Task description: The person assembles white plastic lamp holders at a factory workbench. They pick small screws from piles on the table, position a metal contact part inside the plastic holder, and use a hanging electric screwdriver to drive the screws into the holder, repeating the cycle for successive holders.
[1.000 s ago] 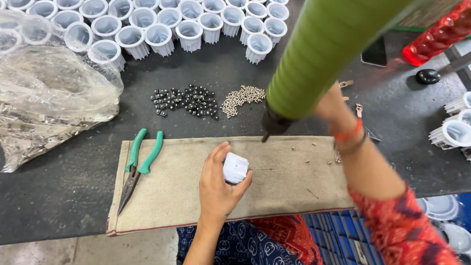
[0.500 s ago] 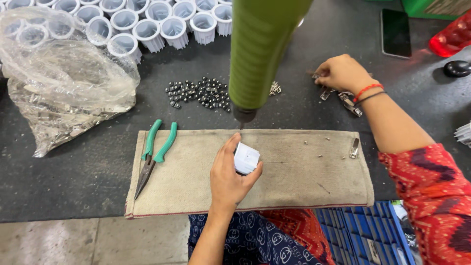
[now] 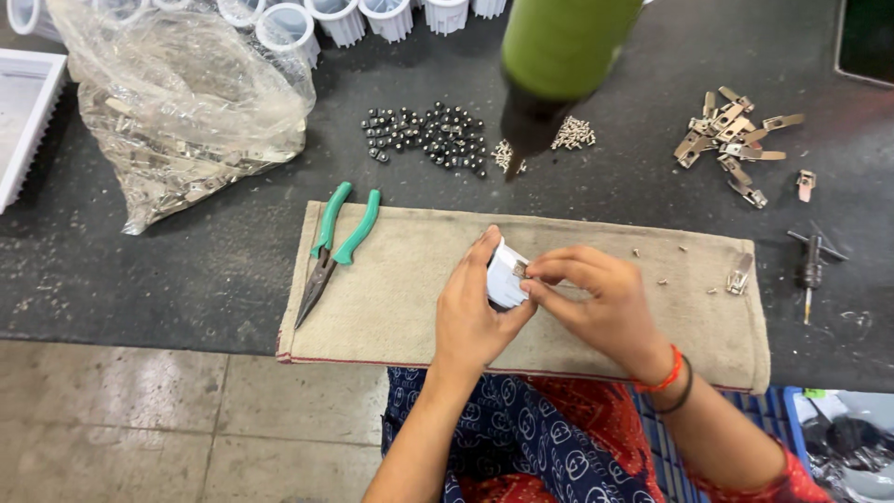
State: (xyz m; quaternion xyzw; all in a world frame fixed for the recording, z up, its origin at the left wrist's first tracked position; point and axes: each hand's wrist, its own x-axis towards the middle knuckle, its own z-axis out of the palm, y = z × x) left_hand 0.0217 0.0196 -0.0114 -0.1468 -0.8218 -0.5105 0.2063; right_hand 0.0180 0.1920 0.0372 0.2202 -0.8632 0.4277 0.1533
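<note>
Beige cloth [image 3: 419, 279]: both hands grip small white ribbed cap [image 3: 504, 277].

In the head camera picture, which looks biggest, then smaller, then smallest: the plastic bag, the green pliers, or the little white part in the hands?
1. Clear plastic bag, biggest.
2. Green-handled pliers.
3. Small white part, smallest, though the hands partly hide it.

On the cloth [image 3: 391, 307] at the counter's [image 3: 140, 270] front edge, pliers [image 3: 333, 244] are laid left; behind, beads [image 3: 428, 135]; clips [image 3: 731, 144] toward the right edge.
</note>
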